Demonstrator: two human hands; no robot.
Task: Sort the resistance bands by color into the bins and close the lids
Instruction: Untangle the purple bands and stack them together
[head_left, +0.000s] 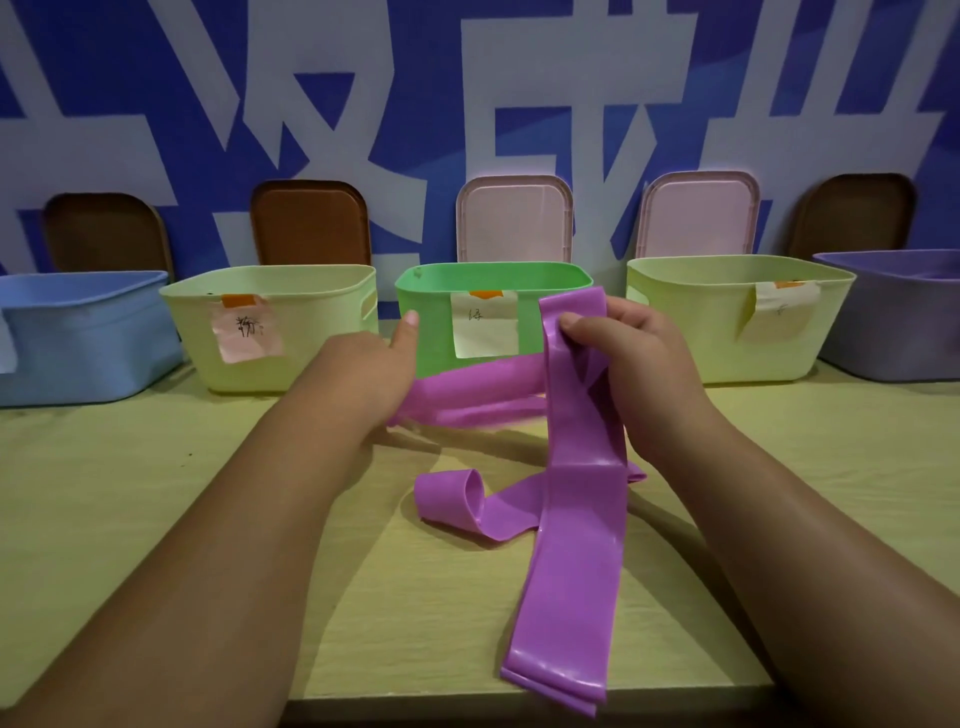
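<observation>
Head view (the only view supplied).

1. The right hand (631, 366), right of centre, clamps the upper end of a long flat glossy purple rubber resistance band (571, 545) between thumb and curled fingers. The strip hangs from there to the lower centre of the frame, and its doubled lower end lies on the light wooden table (156, 493).
2. The left hand (363, 374), left of centre, holds a folded purple band section (478, 392) that runs rightward behind the hanging strip. The index finger is straight and points toward the green plastic bin (421, 332); the other fingers are hidden.
3. A curled purple band loop (467, 501) rests on the table between the forearms. Whether the three purple pieces join cannot be told.
4. The hands are apart.
5. Five open bins stand in a row across the middle of the frame, left to right:
   - blue bin (78, 332)
   - pale yellow bin (311, 332)
   - green bin
   - second pale yellow bin (691, 322)
   - lavender bin (893, 317)
6. One lid leans upright on the blue-and-white wall behind each bin:
   - brown lid (104, 228)
   - brown lid (311, 223)
   - pink lid (514, 218)
   - pink lid (696, 213)
   - brown lid (852, 213)
</observation>
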